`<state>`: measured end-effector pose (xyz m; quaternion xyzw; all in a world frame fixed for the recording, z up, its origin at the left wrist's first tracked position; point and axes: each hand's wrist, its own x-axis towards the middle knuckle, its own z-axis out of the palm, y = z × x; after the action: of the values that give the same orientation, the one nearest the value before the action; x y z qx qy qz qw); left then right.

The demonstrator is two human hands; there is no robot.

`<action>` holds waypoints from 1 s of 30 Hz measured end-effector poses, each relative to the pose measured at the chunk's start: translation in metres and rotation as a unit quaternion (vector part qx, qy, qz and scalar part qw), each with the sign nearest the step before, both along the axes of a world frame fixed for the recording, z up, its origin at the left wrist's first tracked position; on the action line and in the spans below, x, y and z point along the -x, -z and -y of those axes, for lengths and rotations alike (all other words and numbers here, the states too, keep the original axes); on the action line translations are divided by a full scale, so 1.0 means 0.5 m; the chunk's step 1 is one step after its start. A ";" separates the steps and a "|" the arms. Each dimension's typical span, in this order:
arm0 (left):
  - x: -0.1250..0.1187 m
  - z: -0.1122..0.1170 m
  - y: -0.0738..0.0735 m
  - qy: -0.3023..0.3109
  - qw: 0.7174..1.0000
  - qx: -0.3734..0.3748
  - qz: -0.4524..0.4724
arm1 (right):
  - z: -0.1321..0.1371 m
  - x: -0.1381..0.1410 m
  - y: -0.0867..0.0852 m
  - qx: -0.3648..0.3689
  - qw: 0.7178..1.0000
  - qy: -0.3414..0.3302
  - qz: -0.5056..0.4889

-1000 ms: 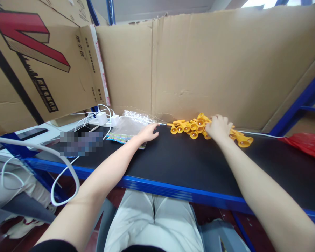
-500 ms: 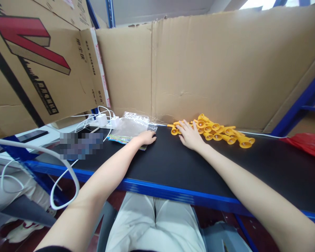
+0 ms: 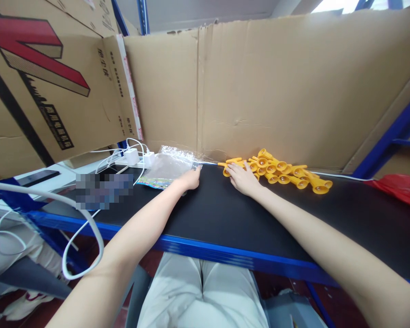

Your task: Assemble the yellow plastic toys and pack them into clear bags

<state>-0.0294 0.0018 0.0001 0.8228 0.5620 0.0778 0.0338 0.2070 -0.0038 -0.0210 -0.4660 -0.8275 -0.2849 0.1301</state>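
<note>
A heap of small yellow trumpet-shaped plastic parts [image 3: 283, 173] lies at the back of the black bench top [image 3: 259, 214], against a cardboard wall. My right hand [image 3: 242, 178] rests flat at the heap's left end, fingers stretched out over the nearest yellow pieces. My left hand [image 3: 190, 178] lies with fingers extended on the right edge of a stack of clear plastic bags [image 3: 166, 167] with coloured print along the front edge. Nothing is held in either hand.
Cardboard sheets [image 3: 276, 86] wall the back and left. White chargers and cables [image 3: 133, 156] sit behind the bags, and a thick white cable [image 3: 71, 214] loops off the left edge. A red plastic bag [image 3: 401, 187] lies far right. Blue shelf frame [image 3: 225, 253] edges the bench.
My right hand slid left from the middle of the yellow heap to its left end and flattened. My left hand shifted slightly onto the bags' edge.
</note>
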 end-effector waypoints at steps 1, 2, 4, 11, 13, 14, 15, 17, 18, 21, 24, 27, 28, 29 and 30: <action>0.001 0.000 0.000 0.002 1.000 0.001 0.006 | -0.005 0.004 -0.001 -0.002 1.000 -0.002 0.003; 0.001 -0.001 0.000 0.007 1.000 -0.001 0.011 | -0.011 0.008 -0.002 -0.004 1.000 -0.006 0.007; 0.003 -0.001 -0.001 0.017 1.000 -0.007 0.014 | -0.026 0.018 -0.007 -0.006 1.000 -0.012 0.018; 0.000 0.010 -0.022 -0.017 0.996 -0.084 -0.017 | -0.075 0.053 -0.043 0.079 0.993 0.081 0.042; -0.005 0.016 -0.031 -0.019 0.992 -0.125 -0.008 | -0.080 0.055 -0.051 0.131 0.984 0.119 0.015; -0.009 0.020 -0.036 -0.013 0.989 -0.144 -0.002 | -0.082 0.054 -0.054 0.153 0.979 0.132 0.002; -0.013 0.025 -0.040 -0.005 0.987 -0.162 0.004 | -0.082 0.051 -0.055 0.170 0.976 0.139 -0.008; -0.021 0.035 -0.048 0.024 0.981 -0.192 0.010 | -0.080 0.042 -0.055 0.181 0.973 0.145 -0.017; -0.026 0.041 -0.050 0.044 0.979 -0.201 0.010 | -0.078 0.036 -0.054 0.181 0.972 0.148 -0.017; -0.037 0.055 -0.051 0.125 0.971 -0.204 0.008 | -0.068 0.019 -0.053 0.179 0.972 0.154 -0.014; -0.048 0.061 -0.042 0.198 0.963 -0.185 -0.006 | -0.055 0.003 -0.055 0.182 0.972 0.151 -0.011; -0.056 0.062 -0.029 0.229 0.961 -0.155 -0.026 | -0.044 -0.014 -0.059 0.189 0.970 0.150 -0.008; -0.059 0.061 -0.025 0.234 0.961 -0.146 -0.034 | -0.042 -0.020 -0.060 0.192 0.970 0.152 -0.006; -0.061 0.061 -0.022 0.239 0.960 -0.138 -0.041 | -0.040 -0.026 -0.061 0.195 0.969 0.154 -0.004; -0.062 0.062 -0.020 0.245 0.959 -0.131 -0.048 | -0.038 -0.032 -0.061 0.198 0.967 0.157 -0.003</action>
<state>0.0017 -0.0290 0.0100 0.9354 0.3288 0.1006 -0.0829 0.2232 0.0153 0.0097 -0.6078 -0.7832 -0.1306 -0.0088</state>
